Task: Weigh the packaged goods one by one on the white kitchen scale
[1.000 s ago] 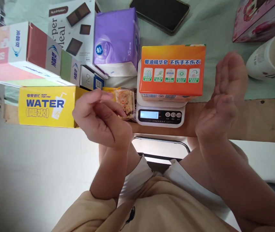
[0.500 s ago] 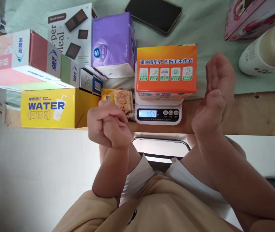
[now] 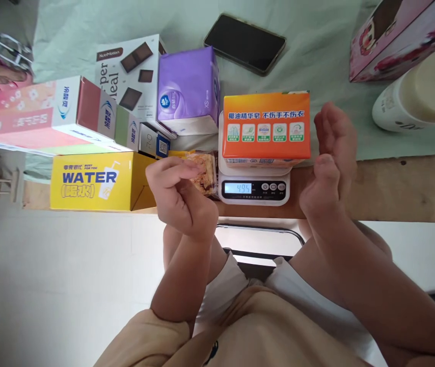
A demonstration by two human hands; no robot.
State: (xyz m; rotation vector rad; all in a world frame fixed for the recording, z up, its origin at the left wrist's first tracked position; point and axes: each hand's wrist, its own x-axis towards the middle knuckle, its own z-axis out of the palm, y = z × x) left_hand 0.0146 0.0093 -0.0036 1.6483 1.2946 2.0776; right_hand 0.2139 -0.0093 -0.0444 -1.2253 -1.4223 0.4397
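An orange soap pack with Chinese print rests on a white kitchen scale, whose lit display reads 494. My right hand is raised just right of the pack, fingers stretched up and thumb apart, holding nothing. Left of the scale, my left hand hovers at the table's front edge with fingers half bent and a gap beside the thumb; I see nothing in it. It partly covers a wrapped biscuit snack. Beyond that stands a purple tissue pack.
To the left are a yellow WATER box, toothpaste boxes and a white chocolate-bar box. A phone lies at the back. At right stand a white Dove bottle and a pink box. Another person's hand shows at far left.
My left hand has loosened from a closed curl, its fingers lifting apart. My right hand has moved slightly nearer the soap pack. The view has shifted, and another person's hand has appeared at far left.
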